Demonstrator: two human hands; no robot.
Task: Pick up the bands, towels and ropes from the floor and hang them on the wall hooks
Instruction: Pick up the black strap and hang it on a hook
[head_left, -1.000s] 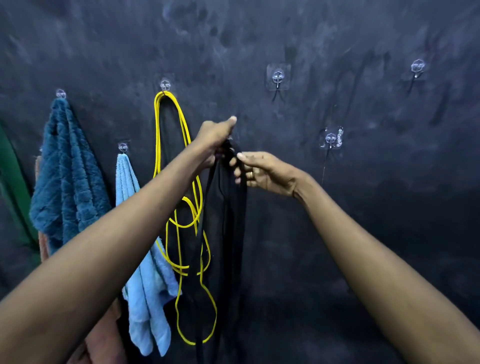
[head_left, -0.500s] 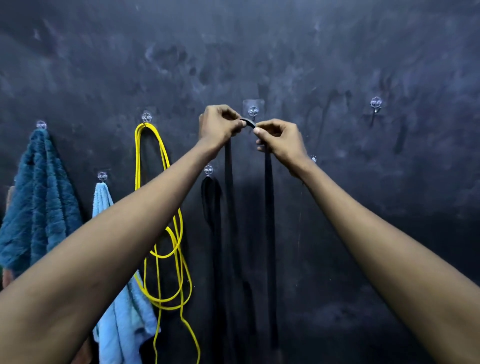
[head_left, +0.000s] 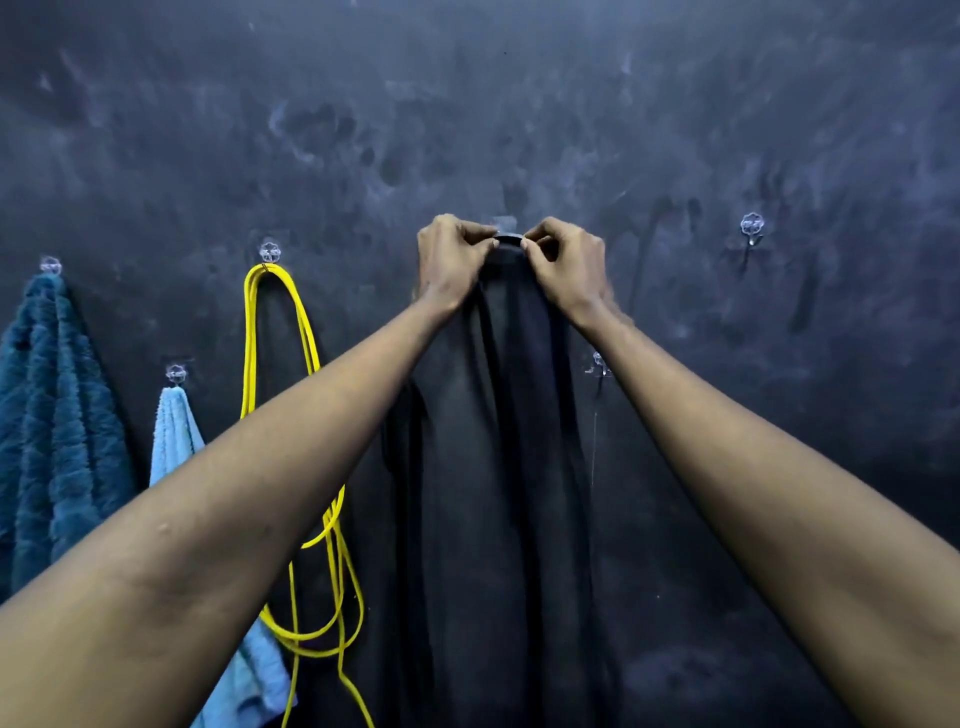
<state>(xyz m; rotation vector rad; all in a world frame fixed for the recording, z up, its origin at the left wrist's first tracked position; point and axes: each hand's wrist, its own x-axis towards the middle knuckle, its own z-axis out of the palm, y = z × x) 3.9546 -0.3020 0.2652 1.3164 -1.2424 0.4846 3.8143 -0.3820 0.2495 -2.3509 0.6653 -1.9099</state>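
Observation:
A black band hangs down the dark wall in long loops, its top curved over a clear wall hook at the centre. My left hand pinches the band's top on the left of that hook. My right hand pinches it on the right. The hook itself is mostly hidden behind my fingers and the band. A second black strap hangs beside it, partly behind my left forearm.
A yellow rope hangs from a hook. A light blue towel and a dark teal towel hang on hooks at the left. Bare clear hooks sit at the right and lower centre.
Both hands have risen with the black band from beside the yellow rope to the centre hook, and the band's top now lies over that hook. The view has moved closer.

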